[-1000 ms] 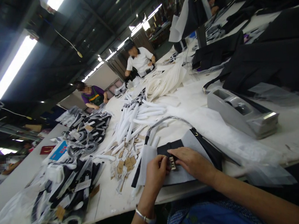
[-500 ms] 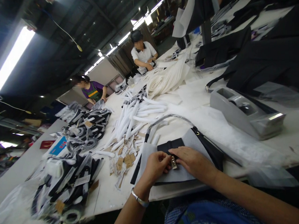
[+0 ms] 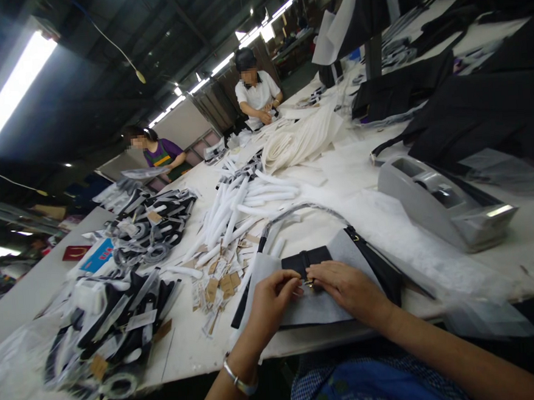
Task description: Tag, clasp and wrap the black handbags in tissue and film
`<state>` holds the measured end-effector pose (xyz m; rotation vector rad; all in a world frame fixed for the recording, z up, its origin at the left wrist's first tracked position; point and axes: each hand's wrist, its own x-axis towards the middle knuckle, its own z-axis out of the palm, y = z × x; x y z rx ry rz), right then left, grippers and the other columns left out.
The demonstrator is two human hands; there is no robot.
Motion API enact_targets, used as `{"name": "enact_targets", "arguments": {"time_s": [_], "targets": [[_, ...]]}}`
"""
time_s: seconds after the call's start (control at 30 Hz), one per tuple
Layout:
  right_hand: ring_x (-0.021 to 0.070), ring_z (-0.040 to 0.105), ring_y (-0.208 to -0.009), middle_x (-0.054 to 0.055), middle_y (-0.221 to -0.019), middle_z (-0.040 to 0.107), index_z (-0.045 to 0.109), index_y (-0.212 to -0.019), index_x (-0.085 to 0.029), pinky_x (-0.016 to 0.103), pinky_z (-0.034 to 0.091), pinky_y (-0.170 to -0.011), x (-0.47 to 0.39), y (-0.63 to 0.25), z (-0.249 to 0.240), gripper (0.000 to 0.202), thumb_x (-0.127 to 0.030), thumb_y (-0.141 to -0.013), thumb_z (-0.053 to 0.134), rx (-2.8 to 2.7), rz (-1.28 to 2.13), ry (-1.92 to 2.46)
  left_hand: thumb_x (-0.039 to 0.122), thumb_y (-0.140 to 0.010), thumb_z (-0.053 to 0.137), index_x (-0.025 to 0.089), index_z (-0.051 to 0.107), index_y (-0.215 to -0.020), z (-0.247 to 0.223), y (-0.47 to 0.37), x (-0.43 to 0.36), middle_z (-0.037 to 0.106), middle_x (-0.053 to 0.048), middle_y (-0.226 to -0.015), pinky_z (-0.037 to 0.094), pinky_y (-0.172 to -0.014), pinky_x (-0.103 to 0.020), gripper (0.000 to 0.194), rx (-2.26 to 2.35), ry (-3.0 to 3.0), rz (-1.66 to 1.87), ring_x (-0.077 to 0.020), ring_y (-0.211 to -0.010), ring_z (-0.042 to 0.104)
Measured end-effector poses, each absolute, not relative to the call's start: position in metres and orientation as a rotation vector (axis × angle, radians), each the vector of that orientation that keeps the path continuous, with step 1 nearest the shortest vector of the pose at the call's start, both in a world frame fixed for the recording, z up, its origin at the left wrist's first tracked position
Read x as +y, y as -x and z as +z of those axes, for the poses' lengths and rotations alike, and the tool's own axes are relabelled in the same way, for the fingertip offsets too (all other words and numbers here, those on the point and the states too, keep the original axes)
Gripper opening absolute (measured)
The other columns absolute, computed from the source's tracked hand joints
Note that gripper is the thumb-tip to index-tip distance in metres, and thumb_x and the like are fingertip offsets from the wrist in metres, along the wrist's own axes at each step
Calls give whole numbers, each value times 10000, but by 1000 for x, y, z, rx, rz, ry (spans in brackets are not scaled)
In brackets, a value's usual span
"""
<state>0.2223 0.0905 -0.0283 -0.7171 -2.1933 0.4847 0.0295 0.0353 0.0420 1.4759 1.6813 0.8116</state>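
Observation:
A black handbag (image 3: 376, 259) lies at the table's front edge, its curved handle pointing away and a light grey sheet (image 3: 266, 285) spread over its front. A black strap flap (image 3: 305, 261) rests on the sheet, with a small gold metal clasp (image 3: 310, 283) at its lower end. My left hand (image 3: 276, 297), a silver bracelet on its wrist, is at the clasp's left side with thumb and forefinger close together; what they pinch is too small to make out. From the right, my right hand (image 3: 346, 286) has its closed fingers on the clasp and flap edge.
A grey tape dispenser (image 3: 445, 203) stands to the right, by black bags (image 3: 489, 111). White tubes (image 3: 231, 208) and paper tags (image 3: 222, 282) lie ahead; wrapped black straps (image 3: 121, 332) are piled left. Two people work across the white table (image 3: 190, 351).
The gold clasp, earlier hanging flat and facing up, now appears tilted and partly covered by my fingers. My left hand has shifted slightly left. The person in purple has lifted a clear bag.

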Motion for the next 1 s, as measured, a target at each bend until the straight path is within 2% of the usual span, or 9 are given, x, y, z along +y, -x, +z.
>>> {"name": "enact_targets", "arguments": {"time_s": [0.1, 0.27, 0.5, 0.67, 0.87, 1.0], "targets": [[242, 714, -1054, 80, -1155, 752, 697, -1150, -167, 437, 573, -978, 91, -223, -28, 264, -101, -931, 566, -2190, 498, 727, 301, -863, 671, 231, 742, -989, 51, -29, 28, 755, -33, -940, 549, -762, -285, 161, 1706, -1667, 810, -187, -818, 702], [238, 715, -1053, 68, -1156, 753, 703, -1149, -197, 428, 571, -977, 91, -223, -28, 268, -122, -941, 551, -2182, 506, 729, 253, -885, 693, 253, 761, -973, 54, -29, 26, 767, -19, -952, 534, -831, -279, 111, 1684, -1931, 773, -191, -878, 702], [245, 714, -1046, 85, -1135, 757, 697, -1135, -164, 430, 576, -961, 90, -222, -27, 261, -109, -949, 523, -2195, 469, 728, 234, -959, 607, 235, 729, -1023, 52, -30, 27, 756, -22, -957, 539, -819, -233, 137, 1669, -2204, 653, -159, -875, 708], [237, 717, -1036, 83, -1130, 758, 697, -1125, -171, 423, 574, -963, 90, -222, -27, 270, -93, -936, 520, -2191, 445, 705, 212, -1007, 485, 208, 682, -1096, 55, -35, 20, 727, -84, -1015, 553, -783, -301, 216, 1692, -2439, 453, -206, -880, 694], [240, 717, -1035, 86, -1136, 756, 700, -1121, -170, 426, 573, -969, 90, -222, -24, 283, -73, -921, 526, -2203, 449, 704, 139, -995, 440, 196, 664, -985, 55, -41, 18, 698, -84, -912, 536, -749, -300, 231, 1740, -2566, 316, -193, -805, 654], [241, 719, -1031, 87, -1128, 758, 707, -1117, -177, 427, 578, -961, 90, -222, -25, 280, -82, -920, 533, -2188, 453, 701, 152, -990, 434, 200, 657, -893, 54, -42, 23, 672, -66, -837, 505, -713, -285, 248, 1777, -2518, 311, -182, -751, 626]]}}
